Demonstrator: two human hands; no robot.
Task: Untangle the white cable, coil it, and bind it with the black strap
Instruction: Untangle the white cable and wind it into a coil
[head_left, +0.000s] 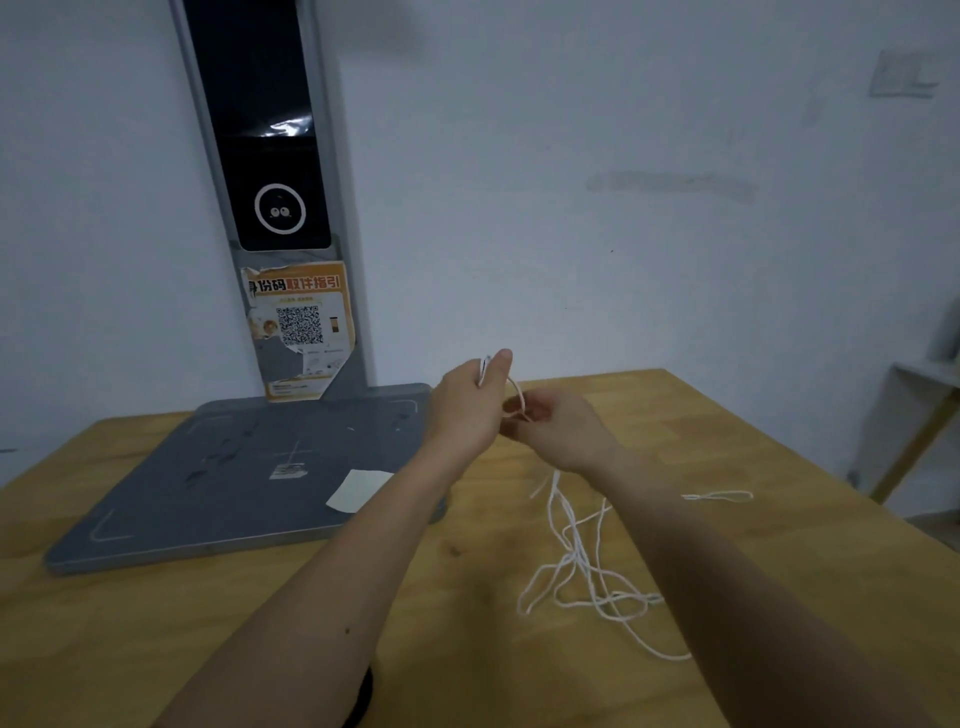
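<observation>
The white cable (576, 561) lies in a loose tangle on the wooden table (779, 467), and strands rise from it to both hands. My left hand (467, 405) is raised above the table and pinches the cable's plug end between thumb and fingers. My right hand (556, 426) sits just beside it, fingers curled round a strand that arcs over to the left hand. A dark curved thing (363, 699), perhaps the black strap, peeks out from under my left forearm at the near edge.
A grey flat base (218, 483) with an upright post and a black screen stands at the back left, a white slip of paper on it. A small loop of white cable (719, 497) lies to the right. A shelf stands beyond the table's right edge.
</observation>
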